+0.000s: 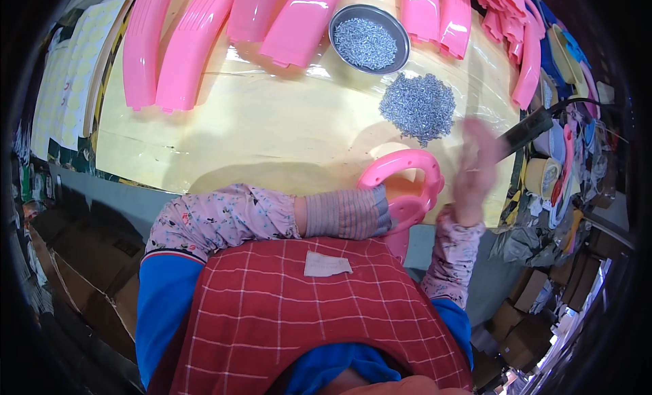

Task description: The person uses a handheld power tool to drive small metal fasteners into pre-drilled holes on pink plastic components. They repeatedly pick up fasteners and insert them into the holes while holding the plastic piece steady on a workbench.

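My left hand [370, 212], in a striped grey knit glove, is closed on a pink plastic part [435, 174] with a ring-shaped end, held close against my apron. Its fingers are partly hidden by the part. My right hand [475, 167] is smeared by motion to the right of the ring. Beside it lies a black, corded stick-shaped tool [528, 132], which looks like an electric screwdriver; I cannot tell whether the hand grips it. Just beyond the ring is a heap of small silver screws [418, 106]. A round metal bowl [337, 47] behind the heap holds more screws.
Several curved pink plastic pieces [197, 45] lie along the table's far side, with more stacked at the far right [526, 62]. Sheets of round stickers [75, 76] stand at the left edge. Bags and loose parts [553, 171] crowd the right side. Cardboard boxes [523, 327] sit below.
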A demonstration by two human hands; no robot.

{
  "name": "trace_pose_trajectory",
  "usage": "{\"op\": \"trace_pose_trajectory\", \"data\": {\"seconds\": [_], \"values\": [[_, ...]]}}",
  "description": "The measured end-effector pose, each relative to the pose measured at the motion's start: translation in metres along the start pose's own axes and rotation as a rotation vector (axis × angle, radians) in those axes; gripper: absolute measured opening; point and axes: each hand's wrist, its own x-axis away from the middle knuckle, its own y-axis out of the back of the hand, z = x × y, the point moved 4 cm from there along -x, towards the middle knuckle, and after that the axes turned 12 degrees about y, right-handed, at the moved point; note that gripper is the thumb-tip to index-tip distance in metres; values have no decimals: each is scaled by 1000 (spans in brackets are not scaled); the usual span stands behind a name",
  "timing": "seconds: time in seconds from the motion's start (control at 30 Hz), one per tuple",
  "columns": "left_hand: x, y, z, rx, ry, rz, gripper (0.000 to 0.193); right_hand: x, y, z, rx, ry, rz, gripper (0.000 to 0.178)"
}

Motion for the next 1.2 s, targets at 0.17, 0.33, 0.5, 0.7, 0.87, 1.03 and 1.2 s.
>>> {"op": "trace_pose_trajectory", "data": {"seconds": [0.17, 0.33, 0.5, 0.7, 0.87, 1.03, 1.2], "values": [[6, -2, -6, -80, 41, -252, 15, -31, -75, 86, -490, 214, 407, 24], [18, 10, -3, -40, 77, -179, 13, -45, -98, 104, -514, 334, 481, 29], [63, 32, 22, 72, 202, 58, 37, -89, -119, 109, -599, 420, 303, 18], [90, 51, 43, 65, 451, 108, 60, -123, -148, -25, -426, -245, 403, 18], [78, 46, 53, 307, 587, 16, 75, -124, -174, -28, -432, -179, 541, 24], [71, 70, 72, 623, 637, -130, 63, -109, -180, -42, -585, -350, 444, 15], [45, 60, 126, 1647, 1079, -579, 51, -111, -157, -31, -915, -609, 386, 13]]}}
